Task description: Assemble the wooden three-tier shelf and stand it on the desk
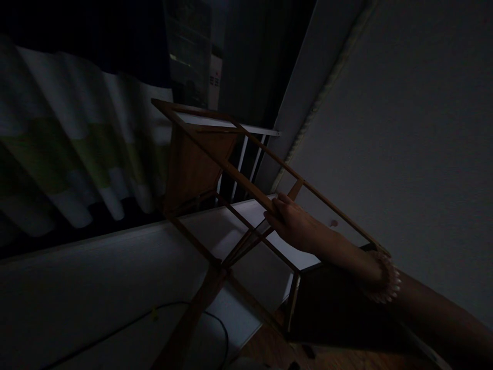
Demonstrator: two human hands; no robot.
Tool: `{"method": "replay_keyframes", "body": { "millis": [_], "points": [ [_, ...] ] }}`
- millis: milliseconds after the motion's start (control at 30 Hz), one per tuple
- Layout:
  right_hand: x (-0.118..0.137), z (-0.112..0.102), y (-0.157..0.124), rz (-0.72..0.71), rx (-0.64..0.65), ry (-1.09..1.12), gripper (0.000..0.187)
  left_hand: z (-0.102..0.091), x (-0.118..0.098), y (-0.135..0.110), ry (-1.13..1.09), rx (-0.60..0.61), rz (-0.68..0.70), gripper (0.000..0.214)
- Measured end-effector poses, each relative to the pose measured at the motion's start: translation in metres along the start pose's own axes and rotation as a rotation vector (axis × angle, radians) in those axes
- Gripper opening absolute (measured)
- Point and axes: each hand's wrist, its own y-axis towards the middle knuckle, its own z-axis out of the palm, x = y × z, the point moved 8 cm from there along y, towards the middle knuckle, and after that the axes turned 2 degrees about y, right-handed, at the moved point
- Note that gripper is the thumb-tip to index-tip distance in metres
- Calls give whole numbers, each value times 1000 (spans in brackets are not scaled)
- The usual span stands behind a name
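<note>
A pleated curtain [77, 169] with white and green bands fills the left, its hem near a long white board [96, 288]. A dark cable [185, 308] curves across that board, and white bars [241, 162] stand further back beside a pale wall [404, 128]. A dark box [331, 303] sits on the wooden floor [339, 359].

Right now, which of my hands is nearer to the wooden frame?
Right. The right hand is closed on a bar of the wooden frame, touching it; the left hand is out of view.
</note>
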Motion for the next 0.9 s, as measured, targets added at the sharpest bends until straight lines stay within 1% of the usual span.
{"method": "replay_keyframes", "body": {
  "millis": [133,267,333,467,600,733,900],
  "points": [
    [-6,-16,-4,-35,-23,0,18,8,-21,-9,33,10,45,64],
    [-10,-36,-10,-87,-75,22,17,21,-45,-19,81,-2,73,53],
    [-10,-48,-14,-108,-97,45,17,31,-60,-25,116,-9,100,50],
    [-8,-73,-23,-140,-127,86,16,57,-93,-39,185,-2,168,47],
    [-9,-97,-32,-177,-177,130,15,78,-122,-50,189,14,238,47],
    [-15,-112,-39,-254,-225,160,14,81,-144,-54,241,-42,313,50],
    [-28,-115,-43,-342,-283,213,15,80,-165,-62,357,-101,373,53]
  ]
}}
